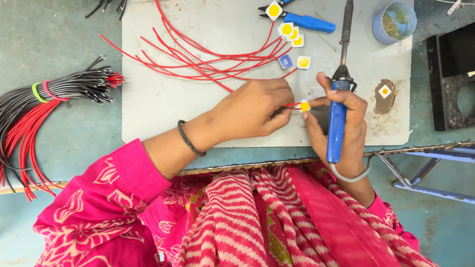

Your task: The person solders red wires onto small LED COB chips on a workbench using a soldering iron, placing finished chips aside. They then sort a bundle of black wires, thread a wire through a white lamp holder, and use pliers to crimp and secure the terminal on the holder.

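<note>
My left hand (250, 110) pinches the end of a red wire (291, 105) against a small white square chip with a yellow disc (305, 106). My right hand (341, 126) grips a blue-handled soldering iron (338, 116) pointing away from me, and its fingertips also steady the chip from the right. Both hands rest on a white work board (163, 106). A fan of loose red wires (208, 59) lies on the board beyond my left hand.
Several more yellow-disc chips (292, 33) and a blue-handled cutter (302, 21) lie at the far edge. A blue cup (394, 22) stands far right, near a brown smear holding one chip (384, 91). A bundle of black and red wires (44, 99) lies left. A dark block (452, 79) sits right.
</note>
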A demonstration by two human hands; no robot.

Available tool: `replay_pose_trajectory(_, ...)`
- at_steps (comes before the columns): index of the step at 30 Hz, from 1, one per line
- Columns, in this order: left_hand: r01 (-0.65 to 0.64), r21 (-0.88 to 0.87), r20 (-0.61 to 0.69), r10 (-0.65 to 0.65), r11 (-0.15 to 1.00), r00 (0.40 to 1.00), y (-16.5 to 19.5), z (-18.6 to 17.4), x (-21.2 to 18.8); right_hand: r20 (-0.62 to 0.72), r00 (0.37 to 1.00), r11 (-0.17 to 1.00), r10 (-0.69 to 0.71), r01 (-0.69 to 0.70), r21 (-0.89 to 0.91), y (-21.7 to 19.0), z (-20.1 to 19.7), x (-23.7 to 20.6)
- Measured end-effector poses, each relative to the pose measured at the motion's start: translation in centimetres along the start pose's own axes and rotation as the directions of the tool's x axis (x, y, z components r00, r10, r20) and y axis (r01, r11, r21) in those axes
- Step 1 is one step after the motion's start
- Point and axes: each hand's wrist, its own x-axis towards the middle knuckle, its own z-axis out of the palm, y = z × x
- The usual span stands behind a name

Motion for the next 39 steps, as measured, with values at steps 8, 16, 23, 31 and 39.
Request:
replay_pose_trajectory(8,0.025,0.142,0.077,-0.036,0.989,0.996,0.5,0.1,0.0,0.031,0.995,0.995,-0.097,0.098,-0.028,-0.4,0.1,0.2)
replay_pose_trajectory(16,0.039,0.223,0.112,-0.065,0.974,0.992,0.6,0.2,0.2,-0.036,0.999,0.989,-0.018,0.024,0.146,-0.4,-0.1,-0.3)
replay_pose_trajectory(23,0.010,0.242,0.110,-0.037,0.970,0.993,0.5,0.4,0.0,-0.422,0.904,0.949,-0.062,0.185,0.256,2.3,-3.1,-2.7)
replay_pose_trajectory(31,0.001,0.249,0.142,-0.038,0.968,0.989,0.3,0.6,0.1,-0.565,0.825,0.902,-0.021,0.259,0.345,5.9,-8.3,-4.8)
replay_pose_trajectory(39,-0.013,0.264,0.159,-0.030,0.964,0.987,0.5,0.6,0.3,-0.453,0.890,0.946,-0.056,0.193,0.262,6.7,-7.3,-5.2)
